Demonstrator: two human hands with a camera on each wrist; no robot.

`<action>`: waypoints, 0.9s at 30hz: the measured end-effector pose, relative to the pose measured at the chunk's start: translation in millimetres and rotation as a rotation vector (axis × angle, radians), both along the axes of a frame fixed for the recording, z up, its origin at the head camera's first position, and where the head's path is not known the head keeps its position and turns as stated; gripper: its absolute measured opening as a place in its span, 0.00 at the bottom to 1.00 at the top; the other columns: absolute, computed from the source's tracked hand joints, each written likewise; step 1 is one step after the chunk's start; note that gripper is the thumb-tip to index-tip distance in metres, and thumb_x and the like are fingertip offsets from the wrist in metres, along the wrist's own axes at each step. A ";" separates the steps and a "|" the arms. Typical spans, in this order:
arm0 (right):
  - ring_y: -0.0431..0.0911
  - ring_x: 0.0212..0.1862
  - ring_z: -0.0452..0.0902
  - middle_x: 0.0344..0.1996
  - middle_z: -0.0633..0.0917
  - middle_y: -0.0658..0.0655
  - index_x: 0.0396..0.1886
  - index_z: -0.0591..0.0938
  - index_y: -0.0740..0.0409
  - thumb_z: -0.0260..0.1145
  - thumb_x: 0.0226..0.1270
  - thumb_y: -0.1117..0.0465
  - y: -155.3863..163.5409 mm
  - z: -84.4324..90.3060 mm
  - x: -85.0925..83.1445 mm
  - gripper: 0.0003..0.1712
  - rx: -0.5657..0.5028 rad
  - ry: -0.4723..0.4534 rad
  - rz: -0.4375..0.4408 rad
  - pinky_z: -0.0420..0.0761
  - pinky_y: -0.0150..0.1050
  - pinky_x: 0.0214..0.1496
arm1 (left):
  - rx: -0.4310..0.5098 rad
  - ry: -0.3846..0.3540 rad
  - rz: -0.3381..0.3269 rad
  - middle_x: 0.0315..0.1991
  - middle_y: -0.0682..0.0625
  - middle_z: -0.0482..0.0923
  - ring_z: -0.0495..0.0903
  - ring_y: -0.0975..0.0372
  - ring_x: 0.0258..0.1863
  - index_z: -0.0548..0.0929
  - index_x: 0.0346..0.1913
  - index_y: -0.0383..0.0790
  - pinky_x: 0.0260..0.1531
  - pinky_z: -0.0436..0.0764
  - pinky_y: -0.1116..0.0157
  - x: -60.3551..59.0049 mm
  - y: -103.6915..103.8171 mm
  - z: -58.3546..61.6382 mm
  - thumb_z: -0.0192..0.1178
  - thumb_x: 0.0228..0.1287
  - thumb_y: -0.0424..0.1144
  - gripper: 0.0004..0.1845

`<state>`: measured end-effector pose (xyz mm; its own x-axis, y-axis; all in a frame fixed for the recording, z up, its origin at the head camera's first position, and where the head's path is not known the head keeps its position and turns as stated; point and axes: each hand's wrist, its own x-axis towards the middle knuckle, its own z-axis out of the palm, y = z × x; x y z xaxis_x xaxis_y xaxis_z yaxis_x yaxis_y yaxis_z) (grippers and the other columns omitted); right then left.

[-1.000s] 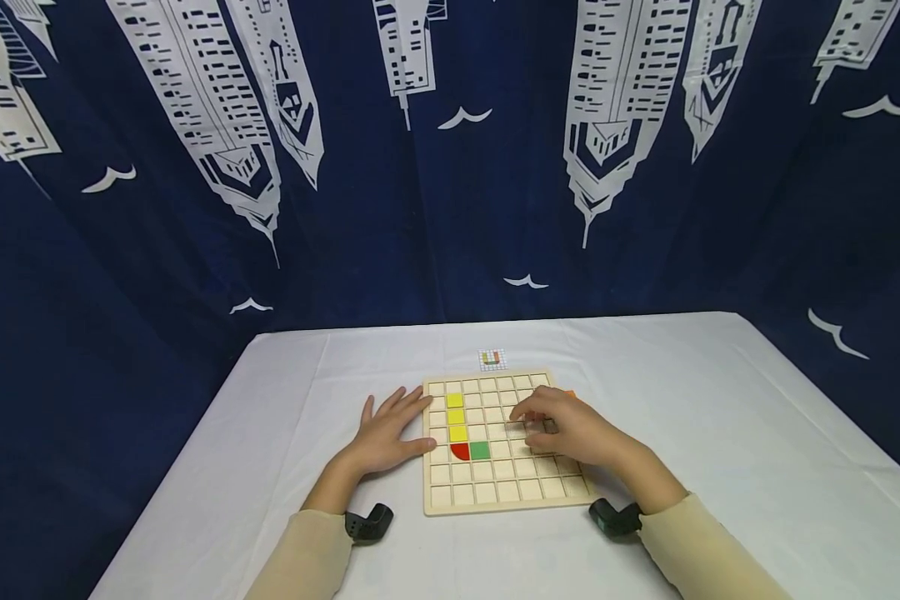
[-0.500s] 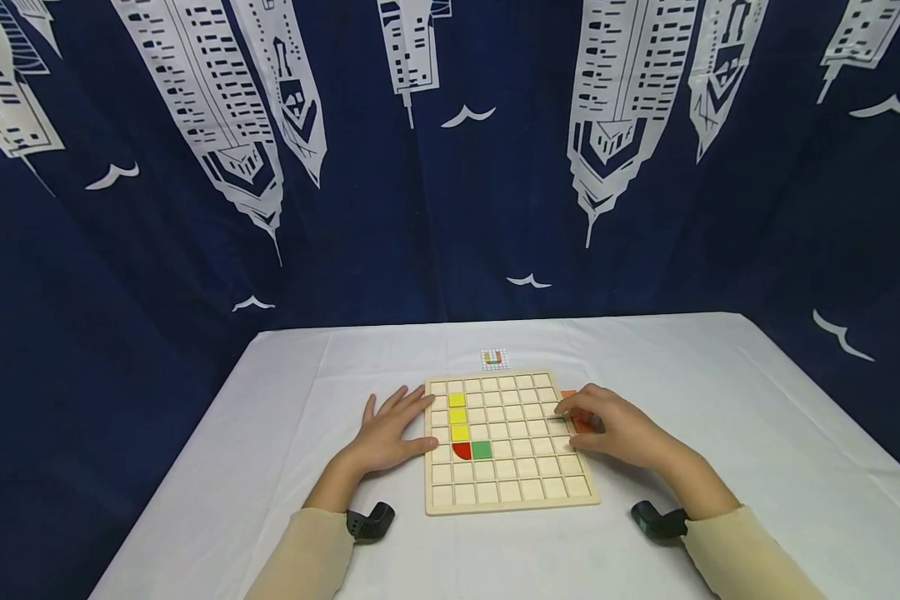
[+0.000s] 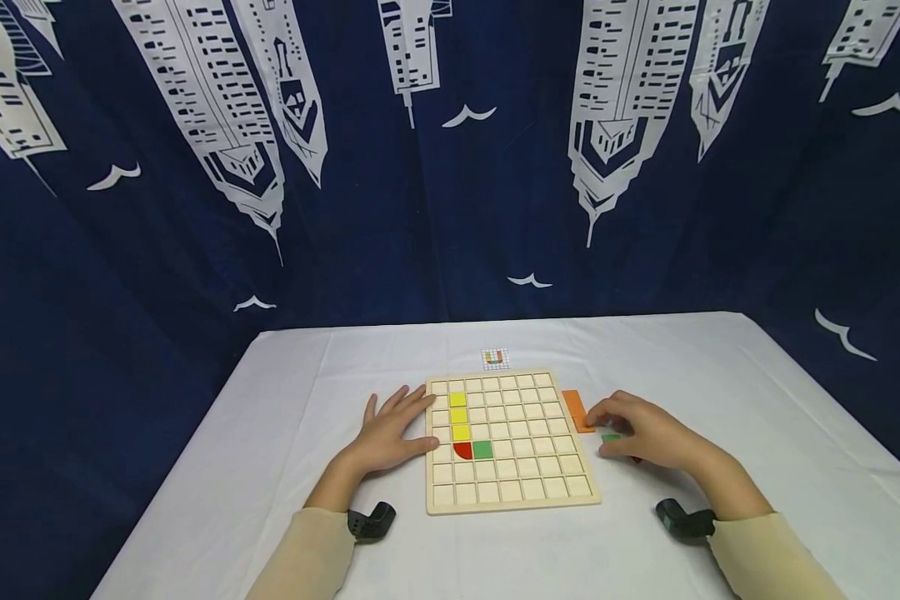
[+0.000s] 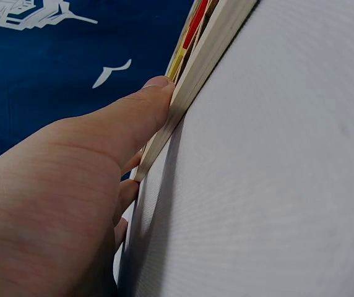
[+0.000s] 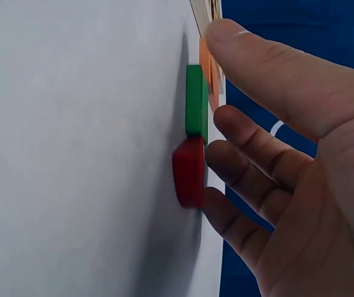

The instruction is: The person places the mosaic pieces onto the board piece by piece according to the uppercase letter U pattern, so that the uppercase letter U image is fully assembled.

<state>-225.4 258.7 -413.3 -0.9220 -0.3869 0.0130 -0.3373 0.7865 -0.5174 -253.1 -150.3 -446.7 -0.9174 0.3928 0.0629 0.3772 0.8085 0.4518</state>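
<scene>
Just off the right edge of the wooden grid board point(image 3: 510, 442), at about three o'clock from its centre, the right hand point(image 3: 648, 433) hovers low over a few loose pieces on the white tablecloth point(image 3: 720, 400). Its fingers are loosely curved and spread, closed on nothing. In the right wrist view the fingertips point(image 5: 217, 154) come down beside a green piece point(image 5: 195, 102) and a red piece point(image 5: 189, 170), which lie touching one another flat on the cloth. Whether a finger actually touches the red one cannot be told. The thumb point(image 5: 239, 43) stretches above them toward the board's edge, a pose that suits picking one piece out of the cluster. An orange piece point(image 3: 576, 408) lies at roughly eleven o'clock from this hand, just beside the board's rim.

The left hand point(image 3: 390, 433) lies flat at the board's nine o'clock side, fingers straight and fanned on the cloth. In the left wrist view its thumb point(image 4: 146, 105) presses against the wooden rim, apparently to keep the board from sliding.

On the board, three yellow squares point(image 3: 459, 415) run in a column left of centre. Below them sit a red quarter-round point(image 3: 462, 451) and a green square point(image 3: 482, 450) side by side. A small pattern card point(image 3: 495, 358) lies at twelve o'clock, just beyond the board's far edge, where the person can glance at it. Behind the table hangs a dark blue curtain point(image 3: 450, 167) printed with white towers.
</scene>
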 end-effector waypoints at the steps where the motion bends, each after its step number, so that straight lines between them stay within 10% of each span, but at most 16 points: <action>1: 0.41 0.40 0.70 0.40 0.79 0.47 0.45 0.81 0.42 0.76 0.52 0.55 1.1 -0.2 0.2 0.19 0.000 -0.006 -0.001 0.75 0.31 0.38 | 0.000 0.001 -0.001 0.76 0.55 0.53 0.45 0.52 0.78 0.64 0.72 0.54 0.70 0.30 0.37 -0.2 0.0 -0.1 0.61 0.58 0.61 0.39; 27: 0.36 0.32 0.67 0.33 0.78 0.49 0.42 0.82 0.48 0.72 0.56 0.62 12.6 -3.4 2.3 0.13 -0.052 -0.066 0.021 0.72 0.29 0.32 | -0.020 -0.001 0.006 0.77 0.55 0.52 0.45 0.52 0.78 0.63 0.72 0.54 0.71 0.31 0.37 0.0 0.7 0.5 0.61 0.58 0.61 0.40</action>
<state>-223.1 271.2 -416.7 -0.9132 -0.4067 -0.0265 -0.3176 0.7510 -0.5789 -253.2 -149.6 -446.1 -0.9197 0.3889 0.0541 0.3721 0.8195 0.4359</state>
